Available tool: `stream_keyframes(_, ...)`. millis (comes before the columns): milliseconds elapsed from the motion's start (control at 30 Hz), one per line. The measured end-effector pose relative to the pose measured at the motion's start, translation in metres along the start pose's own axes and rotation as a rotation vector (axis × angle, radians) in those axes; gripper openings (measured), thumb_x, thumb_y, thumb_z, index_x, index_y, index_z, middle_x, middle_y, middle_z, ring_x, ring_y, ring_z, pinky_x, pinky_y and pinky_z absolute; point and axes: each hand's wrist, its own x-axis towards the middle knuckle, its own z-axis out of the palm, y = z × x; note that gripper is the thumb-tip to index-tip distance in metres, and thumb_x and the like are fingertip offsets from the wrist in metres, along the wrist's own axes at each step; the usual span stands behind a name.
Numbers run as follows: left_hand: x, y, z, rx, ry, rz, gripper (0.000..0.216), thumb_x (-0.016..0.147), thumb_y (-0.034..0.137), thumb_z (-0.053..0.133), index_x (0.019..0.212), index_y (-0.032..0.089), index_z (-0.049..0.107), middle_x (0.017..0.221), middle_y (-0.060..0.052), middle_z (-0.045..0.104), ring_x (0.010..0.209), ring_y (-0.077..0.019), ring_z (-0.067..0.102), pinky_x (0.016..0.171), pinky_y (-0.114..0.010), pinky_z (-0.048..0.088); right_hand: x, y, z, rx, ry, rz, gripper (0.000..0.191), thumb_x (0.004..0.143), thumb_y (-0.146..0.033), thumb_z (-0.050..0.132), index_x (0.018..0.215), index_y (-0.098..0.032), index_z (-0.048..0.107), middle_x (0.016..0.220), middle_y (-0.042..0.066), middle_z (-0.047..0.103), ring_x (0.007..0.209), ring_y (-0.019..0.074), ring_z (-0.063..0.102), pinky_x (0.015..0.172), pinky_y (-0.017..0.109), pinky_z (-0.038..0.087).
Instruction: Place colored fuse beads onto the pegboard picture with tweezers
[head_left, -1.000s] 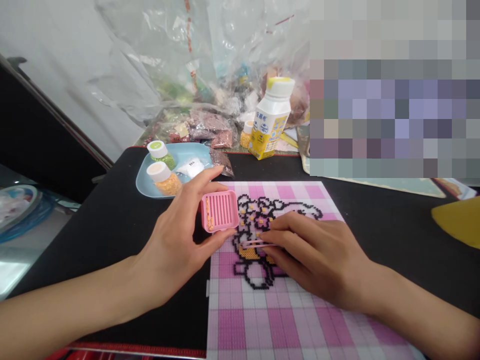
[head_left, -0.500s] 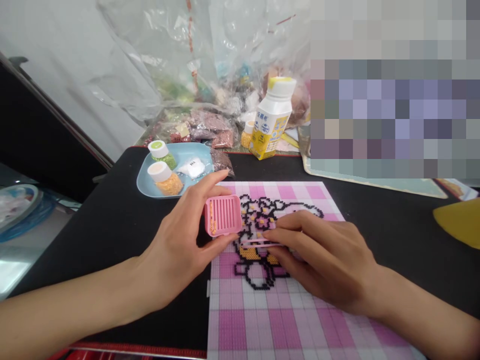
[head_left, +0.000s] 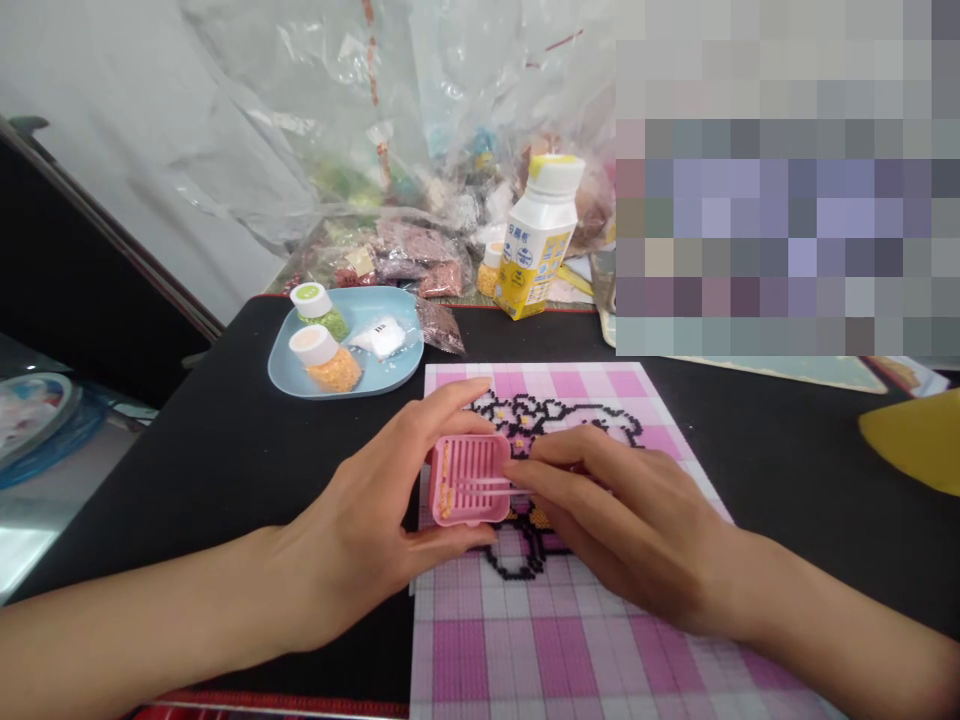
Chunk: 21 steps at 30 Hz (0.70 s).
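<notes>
My left hand [head_left: 367, 540] sits low in the frame, left of centre. Thumb and fingers are clamped on the edges of a small pink tray [head_left: 469, 480], which I hold just above the left edge of the checked board [head_left: 600, 640]. My right hand [head_left: 630, 520], right of centre, is pinched shut on a thin tool [head_left: 484, 487] whose tip lies across the tray's grooves.

I think the main risk is a tilt. If my left grip rolls, the orange beads [head_left: 445, 480] lined along the tray's left side could slide out onto the black mat [head_left: 225, 450] or the board. If the heel of my right hand drags, it could knock loose the bead picture [head_left: 555, 415] that it partly covers, since those beads only sit on their pegs. Too hard a squeeze on the tool might flick a bead away.

At the far left edge a round plate [head_left: 30, 420] shows, blurred. The mat looks soft and matt. Upper left of centre, a smooth pale-blue dish [head_left: 375, 375] with rounded corners holds two small clear jars, one green-lidded [head_left: 315, 305] and one full of orange beads [head_left: 322, 355]. The tray is hard plastic, a rounded square ridged in parallel lines. The board is a fine grid in pink and white squares, with the picture outlined in black beads. Above it stand crinkled clear bags [head_left: 337, 120] and a white and yellow bottle [head_left: 536, 240], squarish with a round cap. At the right edge lies a flat yellow shape [head_left: 911, 440].
</notes>
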Motion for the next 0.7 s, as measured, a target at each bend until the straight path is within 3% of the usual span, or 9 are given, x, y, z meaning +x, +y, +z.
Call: stream_keyframes(700,-0.0004,0.0015,0.0007,0.056,0.003,0.019,0.086,0.073,0.022,0.077,0.140,0.042,0.026,0.118,0.000,0.064,0.111,-0.0238,0.062,0.094,-0.040,0.054,0.0016,0.0001,-0.0027,0.008,-0.028,-0.022,0.026,0.095,-0.011,0.036,0.115,-0.014,0.052,0.095,0.009,0.062,0.077,0.0148,0.061,0.057,0.024,0.050)
